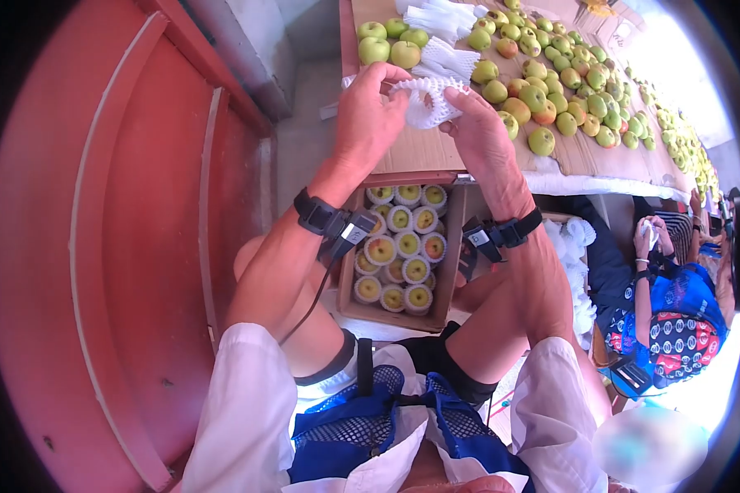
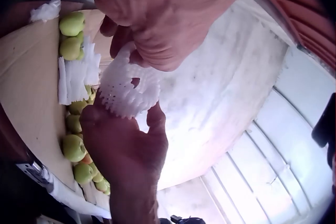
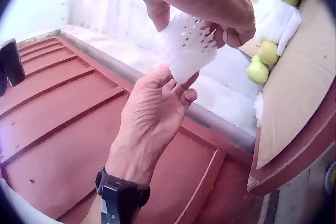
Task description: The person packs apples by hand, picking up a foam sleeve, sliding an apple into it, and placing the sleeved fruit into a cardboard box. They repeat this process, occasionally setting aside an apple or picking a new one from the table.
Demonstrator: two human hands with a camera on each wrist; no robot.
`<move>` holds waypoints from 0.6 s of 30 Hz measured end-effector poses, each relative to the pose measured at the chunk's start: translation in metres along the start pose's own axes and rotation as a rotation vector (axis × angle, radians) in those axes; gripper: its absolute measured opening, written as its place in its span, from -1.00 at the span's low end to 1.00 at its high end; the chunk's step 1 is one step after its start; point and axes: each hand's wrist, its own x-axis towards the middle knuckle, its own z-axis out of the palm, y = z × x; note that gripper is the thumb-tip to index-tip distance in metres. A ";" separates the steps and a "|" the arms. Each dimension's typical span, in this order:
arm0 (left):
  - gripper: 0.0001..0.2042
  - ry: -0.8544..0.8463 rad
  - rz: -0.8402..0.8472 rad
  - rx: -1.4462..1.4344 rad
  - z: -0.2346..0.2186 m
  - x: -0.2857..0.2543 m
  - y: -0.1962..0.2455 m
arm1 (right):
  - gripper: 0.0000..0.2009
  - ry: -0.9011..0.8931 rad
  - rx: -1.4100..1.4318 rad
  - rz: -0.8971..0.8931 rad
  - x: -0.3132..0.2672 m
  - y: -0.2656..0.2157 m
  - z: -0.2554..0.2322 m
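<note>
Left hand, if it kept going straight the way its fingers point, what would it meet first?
Probably the green pears on the cardboard table, just beyond the foam net that the left hand pinches; depth is unclear.

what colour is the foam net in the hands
White, with a pattern of small holes. The foam net shows best in the right wrist view, gripped by both hands.

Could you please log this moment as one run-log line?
left hand grips foam net | right hand grips foam net | box below

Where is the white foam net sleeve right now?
In the head view, the foam net sleeve is held between both hands above the table edge, just below the loose green apples.
</note>
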 end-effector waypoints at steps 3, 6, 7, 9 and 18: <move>-0.79 -0.078 -0.156 -0.139 0.003 -0.001 -0.002 | -0.80 0.005 -0.004 -0.030 0.003 0.002 -0.005; -0.73 -0.162 -0.338 -0.358 0.004 -0.001 -0.003 | -0.80 0.021 -0.120 -0.071 0.004 0.003 -0.010; -0.71 -0.187 -0.382 -0.465 0.006 0.000 -0.010 | -0.80 0.029 -0.171 -0.084 0.005 0.003 -0.011; -0.67 -0.237 -0.442 -0.674 0.005 0.000 -0.009 | -0.80 0.007 -0.130 -0.073 0.007 0.005 -0.015; -0.57 -0.380 -0.797 -1.337 -0.009 0.007 -0.012 | -0.84 0.017 0.183 0.028 -0.003 -0.002 -0.009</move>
